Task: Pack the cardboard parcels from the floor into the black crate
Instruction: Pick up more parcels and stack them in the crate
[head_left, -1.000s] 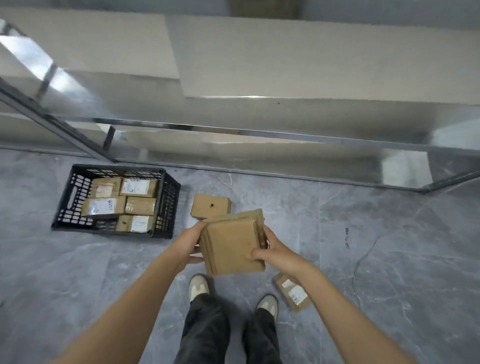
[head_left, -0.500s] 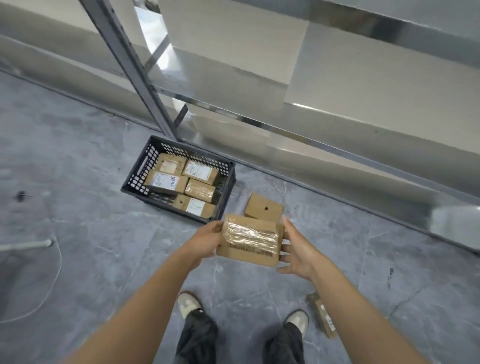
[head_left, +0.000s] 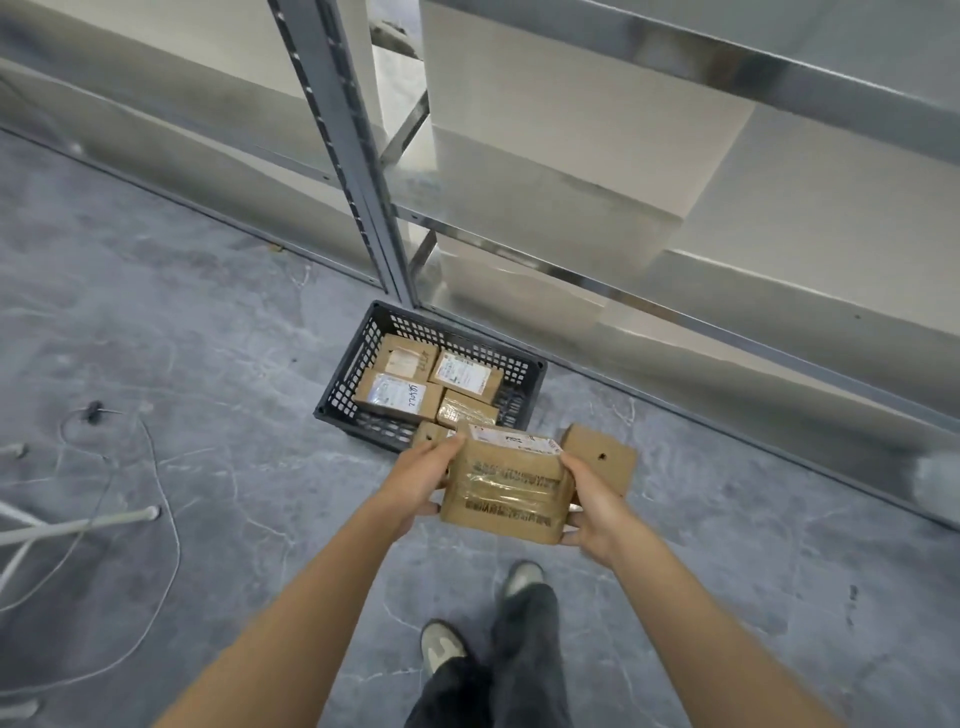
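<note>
I hold a taped cardboard parcel (head_left: 506, 488) in front of me, my left hand (head_left: 423, 475) on its left side and my right hand (head_left: 592, 506) on its right side. The parcel hovers just in front of the near right corner of the black crate (head_left: 353, 364). The crate stands on the floor against the shelf post and holds several labelled parcels (head_left: 397, 395). Another plain parcel with a small hole (head_left: 605, 460) lies on the floor to the right of the crate, partly behind my right hand.
A grey metal shelf rack (head_left: 353, 171) with large pale boxes (head_left: 571, 171) rises right behind the crate. White cables (head_left: 156, 519) and white rods (head_left: 78, 525) lie on the grey floor at the left. My shoes (head_left: 441, 647) stand below the held parcel.
The view has swung left and closer to the crate. The held parcel has moved toward the crate, and my right hand has closed onto its side. The parcel by my right foot has left the view.
</note>
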